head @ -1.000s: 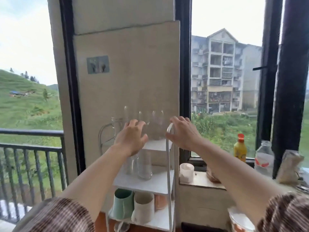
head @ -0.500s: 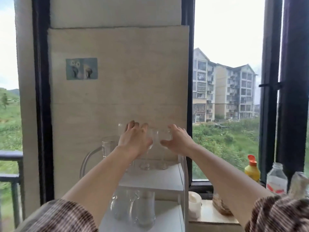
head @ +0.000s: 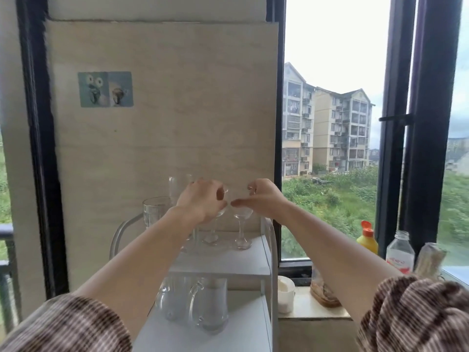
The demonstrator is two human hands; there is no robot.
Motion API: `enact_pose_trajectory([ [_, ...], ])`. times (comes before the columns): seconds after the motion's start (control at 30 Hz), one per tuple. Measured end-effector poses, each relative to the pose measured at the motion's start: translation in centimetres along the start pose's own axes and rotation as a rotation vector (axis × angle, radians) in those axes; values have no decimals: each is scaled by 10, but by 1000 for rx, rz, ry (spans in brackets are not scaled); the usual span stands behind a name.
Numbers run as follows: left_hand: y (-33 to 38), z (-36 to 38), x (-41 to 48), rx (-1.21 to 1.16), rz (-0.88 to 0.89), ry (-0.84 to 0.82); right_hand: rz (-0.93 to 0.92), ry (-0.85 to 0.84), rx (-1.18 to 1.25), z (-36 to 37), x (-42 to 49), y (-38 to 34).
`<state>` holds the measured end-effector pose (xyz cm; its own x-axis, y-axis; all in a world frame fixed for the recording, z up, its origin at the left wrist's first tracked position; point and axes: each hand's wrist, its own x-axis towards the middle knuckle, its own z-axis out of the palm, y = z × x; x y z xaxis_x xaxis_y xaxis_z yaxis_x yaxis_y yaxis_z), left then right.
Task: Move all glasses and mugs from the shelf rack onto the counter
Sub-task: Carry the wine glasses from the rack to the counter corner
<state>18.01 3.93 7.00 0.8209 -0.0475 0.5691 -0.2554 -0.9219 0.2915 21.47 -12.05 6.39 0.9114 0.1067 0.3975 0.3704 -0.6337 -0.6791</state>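
Head view, centre of frame
Left hand (head: 203,201): fingers curled around the bowl of the left stemmed glass (head: 212,232).
Right hand (head: 261,199): wrapped on the right stemmed glass (head: 242,227).
Glasses: both feet on the rack's top shelf (head: 228,260).
Glass mugs (head: 200,308): lower shelf, bottom centre.

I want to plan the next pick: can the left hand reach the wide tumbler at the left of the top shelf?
Probably yes. The left hand is beside the wide tumbler, with nothing between them, but it is closing on a stemmed glass.

White shelf rack (head: 264,255): stemmed glasses (head: 242,232) top, mugs (head: 210,308) below
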Motion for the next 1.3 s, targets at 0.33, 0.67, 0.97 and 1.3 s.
enact_pose_trajectory([
  [0.33, 29, -21, -18, -243, 192, 224, -162, 235, 148, -57, -45, -14],
  [0.67, 142, -8, -78, -436, 415, 154, -121, 372, 130, -169, -162, 35],
  [0.97, 317, 58, -196, -717, 458, -85, 141, 422, 28, -292, -352, 138],
  [1.3, 558, 140, -370, -981, 542, -487, 520, 537, -97, -428, -620, 239],
])
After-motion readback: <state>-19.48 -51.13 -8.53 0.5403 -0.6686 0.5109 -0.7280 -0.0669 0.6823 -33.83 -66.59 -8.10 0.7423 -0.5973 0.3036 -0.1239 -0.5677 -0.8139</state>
